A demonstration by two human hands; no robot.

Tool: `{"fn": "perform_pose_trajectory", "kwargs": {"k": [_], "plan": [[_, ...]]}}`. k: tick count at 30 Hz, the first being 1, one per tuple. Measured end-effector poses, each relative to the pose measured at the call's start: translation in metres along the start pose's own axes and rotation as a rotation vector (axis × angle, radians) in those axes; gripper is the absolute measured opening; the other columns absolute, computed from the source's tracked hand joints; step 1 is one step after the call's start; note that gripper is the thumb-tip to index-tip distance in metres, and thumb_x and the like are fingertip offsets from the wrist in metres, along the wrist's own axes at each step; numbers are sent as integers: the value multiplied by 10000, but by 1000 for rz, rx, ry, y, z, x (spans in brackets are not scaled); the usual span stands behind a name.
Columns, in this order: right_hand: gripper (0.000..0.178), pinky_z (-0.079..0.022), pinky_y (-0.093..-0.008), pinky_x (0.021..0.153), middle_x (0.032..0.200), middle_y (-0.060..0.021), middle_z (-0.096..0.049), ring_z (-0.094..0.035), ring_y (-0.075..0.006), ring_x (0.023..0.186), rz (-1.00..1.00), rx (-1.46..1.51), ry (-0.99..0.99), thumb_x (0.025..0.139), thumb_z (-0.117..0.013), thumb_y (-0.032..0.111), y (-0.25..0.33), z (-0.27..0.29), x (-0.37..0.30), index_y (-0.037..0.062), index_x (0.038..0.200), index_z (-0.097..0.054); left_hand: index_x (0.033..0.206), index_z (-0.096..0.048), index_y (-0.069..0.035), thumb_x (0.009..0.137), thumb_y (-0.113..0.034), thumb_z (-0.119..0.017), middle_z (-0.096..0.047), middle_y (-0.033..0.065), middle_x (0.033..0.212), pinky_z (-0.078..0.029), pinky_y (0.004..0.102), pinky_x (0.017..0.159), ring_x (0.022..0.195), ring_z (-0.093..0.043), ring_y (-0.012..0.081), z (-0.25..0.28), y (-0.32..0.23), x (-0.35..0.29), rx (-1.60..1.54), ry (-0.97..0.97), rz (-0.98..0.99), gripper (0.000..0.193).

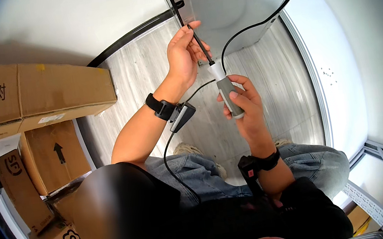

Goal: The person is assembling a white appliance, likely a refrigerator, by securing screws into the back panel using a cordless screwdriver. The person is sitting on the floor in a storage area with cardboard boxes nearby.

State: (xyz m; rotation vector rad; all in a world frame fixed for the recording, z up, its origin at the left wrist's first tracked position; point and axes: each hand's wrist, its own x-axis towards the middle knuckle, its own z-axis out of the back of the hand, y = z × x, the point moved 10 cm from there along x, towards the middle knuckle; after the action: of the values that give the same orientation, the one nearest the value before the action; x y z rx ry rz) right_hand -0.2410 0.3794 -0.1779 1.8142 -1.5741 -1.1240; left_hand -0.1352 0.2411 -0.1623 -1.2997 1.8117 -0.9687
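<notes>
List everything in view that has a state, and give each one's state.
Screwdriver: held by its handle, tilted, shaft pointing away from the person.
Right hand: closed around the handle.
Left hand: loosely curled at the shaft; firmness of grip unclear.
Black cable: hanging in a curve.
Wrist straps: fastened.
Long cardboard box: closed on visible sides.

head | worn left fisheye | faces down | near left grip (182, 58), right grip (249, 104)

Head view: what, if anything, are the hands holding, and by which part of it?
A screwdriver: the right hand grips its grey handle, and the left hand seems to pinch its dark shaft near the far end.
</notes>
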Motion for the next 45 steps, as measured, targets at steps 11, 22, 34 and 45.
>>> {"fn": "perform_pose_trajectory", "kwargs": {"k": [11, 22, 34, 45], "plan": [[334, -373, -220, 444, 836, -127, -623, -500, -98, 503, 56, 58, -2, 875, -534, 176, 2, -6, 2, 30, 1170, -478, 1137, -534, -27, 974, -218, -375, -607, 79, 670, -460, 239, 525, 525, -560, 138, 2, -3, 2, -12, -43, -9, 298], [325, -367, -216, 413, 818, -136, -622, -497, -99, 472, 71, 120, 9, 877, -528, 176, 2, -1, 6, 19, 1157, -483, 1138, -531, -33, 971, -253, -391, -599, 73, 681, -447, 258, 564, 542, -530, 141, 0, -2, 3, -9, -45, -15, 310], [320, -369, -229, 420, 823, -137, -614, -500, -108, 495, 13, 239, 39, 867, -532, 151, 2, -6, 7, 14, 1152, -484, 1099, -548, -37, 968, -202, -381, -610, 72, 667, -444, 219, 506, 526, -548, 101, 2, -5, 3, -24, -65, -53, 269], [338, -455, -265, 514, 923, -77, -550, -569, -155, 784, 361, -417, -88, 865, -537, 127, 26, 3, 6, 30, 1183, -477, 1082, -555, -57, 924, -221, -544, -587, 23, 713, -440, 229, 525, 581, -566, 118, 9, 1, 3, 48, -143, 15, 228]]}}
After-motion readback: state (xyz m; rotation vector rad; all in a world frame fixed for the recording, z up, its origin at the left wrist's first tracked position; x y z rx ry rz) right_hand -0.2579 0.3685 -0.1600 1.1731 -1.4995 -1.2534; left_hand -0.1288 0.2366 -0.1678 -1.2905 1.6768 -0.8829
